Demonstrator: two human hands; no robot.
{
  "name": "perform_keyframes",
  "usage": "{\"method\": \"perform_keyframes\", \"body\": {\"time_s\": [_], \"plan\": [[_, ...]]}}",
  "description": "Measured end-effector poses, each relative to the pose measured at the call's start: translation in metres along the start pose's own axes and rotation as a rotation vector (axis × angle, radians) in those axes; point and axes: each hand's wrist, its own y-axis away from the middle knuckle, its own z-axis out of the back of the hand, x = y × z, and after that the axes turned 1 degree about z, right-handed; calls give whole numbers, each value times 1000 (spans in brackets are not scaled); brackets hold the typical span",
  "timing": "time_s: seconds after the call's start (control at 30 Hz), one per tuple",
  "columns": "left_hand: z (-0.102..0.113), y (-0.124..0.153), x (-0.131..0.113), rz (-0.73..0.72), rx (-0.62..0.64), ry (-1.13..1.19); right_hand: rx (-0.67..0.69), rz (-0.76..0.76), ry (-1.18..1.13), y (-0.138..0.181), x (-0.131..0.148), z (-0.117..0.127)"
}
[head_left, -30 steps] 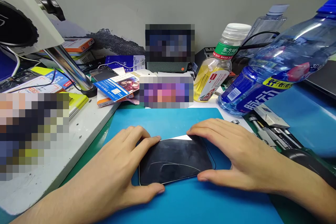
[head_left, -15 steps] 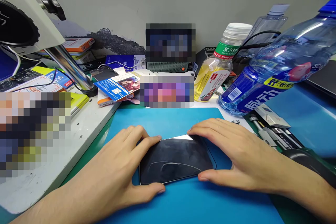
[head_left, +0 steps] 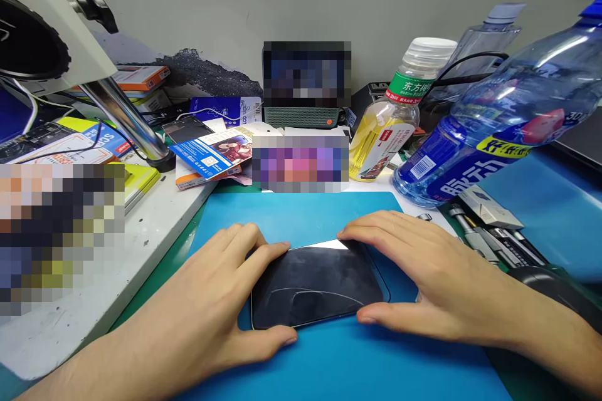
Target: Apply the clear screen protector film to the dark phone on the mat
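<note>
A smartphone (head_left: pixel 320 285) with a dark, glossy screen lies sideways on a blue mat (head_left: pixel 301 363). Curved light reflections cross its glass, and a bright patch shows along its far edge. My left hand (head_left: pixel 221 288) grips the phone's left part, thumb along the near edge and fingers at the far edge. At the right part, my right hand (head_left: pixel 423 276) has its fingertips on the far edge and its thumb by the near edge. Both hands pinch the phone between thumb and fingers.
A tea bottle (head_left: pixel 390 119) and a large blue-labelled bottle (head_left: pixel 470 138) stand at the right, near several metal tools (head_left: pixel 489 238). A metal stand post (head_left: pixel 126 116) rises at the left. Boxes (head_left: pixel 214 153) lie behind the mat, before a green speaker-like device (head_left: pixel 303 116).
Almost nothing differs. The whole view has shifted very slightly, while both hands keep their hold on the phone.
</note>
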Motion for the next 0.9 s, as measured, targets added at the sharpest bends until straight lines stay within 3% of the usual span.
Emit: {"method": "perform_keyframes", "body": {"time_s": [0.73,0.9], "plan": [[-8,8,5,97,44,71,-9,-3,-5,-1,1,1],[-3,8,11,89,111,111,-15,17,18,0,0,1]]}}
